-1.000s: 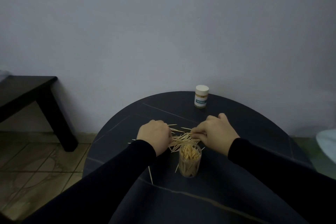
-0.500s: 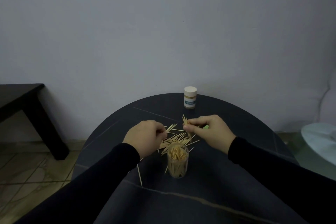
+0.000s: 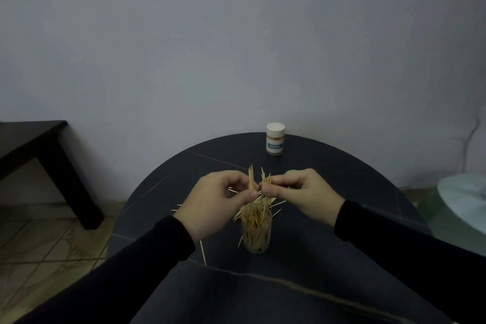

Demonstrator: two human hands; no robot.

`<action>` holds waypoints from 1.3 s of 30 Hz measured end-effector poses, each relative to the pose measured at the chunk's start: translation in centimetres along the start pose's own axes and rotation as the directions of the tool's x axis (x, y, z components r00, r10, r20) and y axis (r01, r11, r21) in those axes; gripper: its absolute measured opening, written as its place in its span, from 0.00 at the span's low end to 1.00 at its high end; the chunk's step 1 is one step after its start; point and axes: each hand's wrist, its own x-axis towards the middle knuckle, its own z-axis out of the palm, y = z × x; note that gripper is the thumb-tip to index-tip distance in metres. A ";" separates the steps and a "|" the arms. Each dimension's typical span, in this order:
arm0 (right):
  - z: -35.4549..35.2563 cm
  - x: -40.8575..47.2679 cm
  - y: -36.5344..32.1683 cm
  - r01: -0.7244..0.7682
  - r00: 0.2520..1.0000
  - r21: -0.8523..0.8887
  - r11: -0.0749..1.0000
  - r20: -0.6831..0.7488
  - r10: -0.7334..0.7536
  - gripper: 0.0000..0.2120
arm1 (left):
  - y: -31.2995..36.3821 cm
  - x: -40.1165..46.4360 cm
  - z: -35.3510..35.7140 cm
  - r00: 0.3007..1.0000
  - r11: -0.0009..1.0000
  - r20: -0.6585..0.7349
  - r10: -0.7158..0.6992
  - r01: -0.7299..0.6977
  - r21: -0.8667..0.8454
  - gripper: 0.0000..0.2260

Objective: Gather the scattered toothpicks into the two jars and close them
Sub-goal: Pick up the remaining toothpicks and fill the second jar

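Both hands are pinching small toothpick bunches just above the open jar (image 3: pixel 256 229): left hand (image 3: pixel 219 201) gripping one bunch (image 3: pixel 251 177), right hand (image 3: pixel 302 192) gripping another (image 3: pixel 266 180) (tips pointing up). Loose toothpicks (image 3: pixel 273 204) are lying around the jar on the round dark table (image 3: pixel 342 173), and the capped jar (image 3: pixel 275 138) is sitting near the far edge.

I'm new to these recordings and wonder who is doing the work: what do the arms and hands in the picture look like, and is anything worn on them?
Two human arms, no robot. Both are covered by long black sleeves ending at the wrists. The left hand and right hand are bare: no gloves, rings, watch or markings visible.
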 end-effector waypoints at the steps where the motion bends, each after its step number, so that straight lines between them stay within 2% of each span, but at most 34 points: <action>1: 0.0 -0.1 0.1 0.002 1.000 -0.019 1.000 0.010 -0.002 0.09 | -0.1 -0.1 0.0 1.000 1.000 0.011 -0.003 0.003 0.022 0.02; 4: 0.0 -0.3 0.1 -0.003 1.000 -0.062 0.998 0.026 0.005 0.08 | -0.5 -0.1 -0.2 0.997 0.995 0.076 -0.009 0.002 0.098 0.02; 7: -0.1 -0.3 0.1 -0.037 0.999 -0.096 0.995 0.036 0.041 0.11 | -0.9 0.1 -0.6 0.982 0.981 0.182 -0.053 0.017 0.195 0.04; 10: -0.1 -0.2 0.2 -0.091 0.991 -0.122 0.988 0.086 0.102 0.08 | -0.7 0.0 -0.7 0.976 0.965 0.204 -0.071 0.016 0.260 0.04; 14: 0.0 -0.2 0.4 -0.104 0.989 -0.166 0.981 0.087 0.120 0.06 | -0.3 0.0 -0.9 0.972 0.975 0.233 -0.042 -0.011 0.220 0.03; 18: 0.1 -0.2 0.3 -0.057 0.995 -0.199 0.978 0.069 0.072 0.07 | -0.3 0.1 -1.2 0.984 0.986 0.176 0.003 -0.032 0.163 0.01; 23: 0.3 -0.3 0.4 -0.057 0.992 -0.266 0.962 0.092 0.084 0.07 | -0.1 -0.2 -1.2 0.983 0.975 0.180 0.028 -0.066 0.211 0.01; 27: 0.4 -0.4 0.2 -0.040 0.992 -0.284 0.958 0.102 0.072 0.07 | -0.2 -0.2 -0.8 0.994 0.989 0.101 0.033 -0.047 0.140 0.08; 31: 0.2 -0.4 0.3 -0.005 0.991 -0.297 0.955 0.123 0.044 0.05 | -0.1 -0.2 -0.4 0.994 0.980 0.090 0.060 -0.076 0.182 0.02; 34: 0.0 -0.3 0.5 0.002 0.988 -0.334 0.943 0.146 0.049 0.06 | -0.1 -0.3 -0.2 0.991 0.974 0.095 0.089 -0.107 0.201 0.04; 37: -0.2 -0.4 0.6 0.005 0.984 -0.390 0.921 0.168 0.066 0.13 | -0.5 -0.3 -0.1 0.986 0.962 0.088 0.143 -0.160 0.222 0.06; 39: -0.4 -0.4 0.6 0.010 0.982 -0.470 0.882 0.170 0.079 0.21 | -0.3 -0.4 -0.1 0.978 0.927 0.110 0.175 -0.202 0.315 0.04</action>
